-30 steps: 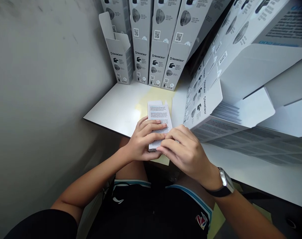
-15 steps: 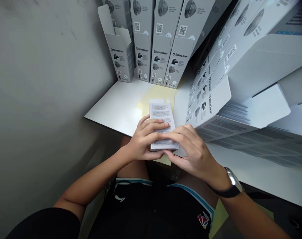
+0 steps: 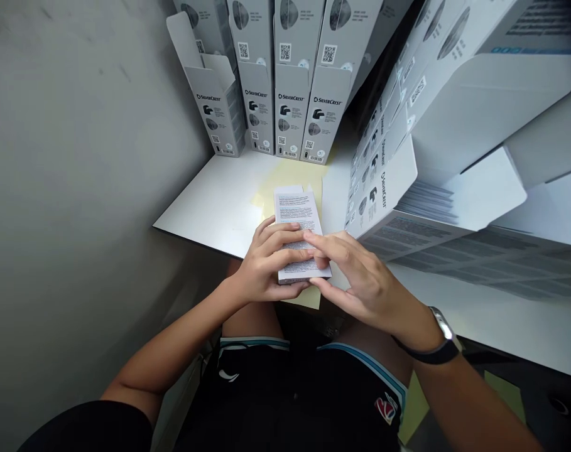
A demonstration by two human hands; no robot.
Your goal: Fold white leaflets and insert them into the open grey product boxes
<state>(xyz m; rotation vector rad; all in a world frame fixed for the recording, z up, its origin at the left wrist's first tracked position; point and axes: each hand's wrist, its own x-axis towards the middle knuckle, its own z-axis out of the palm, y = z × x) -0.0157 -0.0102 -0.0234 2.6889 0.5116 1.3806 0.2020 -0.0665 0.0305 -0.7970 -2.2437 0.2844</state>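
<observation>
A small flat carton (image 3: 298,212) printed with dense lines of text lies in front of me, its white flaps sticking out at the far end. My left hand (image 3: 271,257) is closed around its left side, fingers across the top face and thumb at the near edge. My right hand (image 3: 360,276) grips the near right corner, with the thumb low at the near edge and fingertips on top beside my left fingers. Both hands cover part of the printed face. A dark-strapped watch (image 3: 448,336) is on my right wrist.
Grey SilverCrest boxes (image 3: 289,119) stand in a row at the back of the white table (image 3: 210,201). More boxes stand close on the right; an open one (image 3: 389,188) holds stacked folded papers (image 3: 429,202). Yellow paper (image 3: 308,298) lies under the carton. A wall (image 3: 78,157) borders the left.
My right index finger has shifted forward along the carton's top, and its other fingers have curled. The whole scene appears slightly farther left as the camera turned.
</observation>
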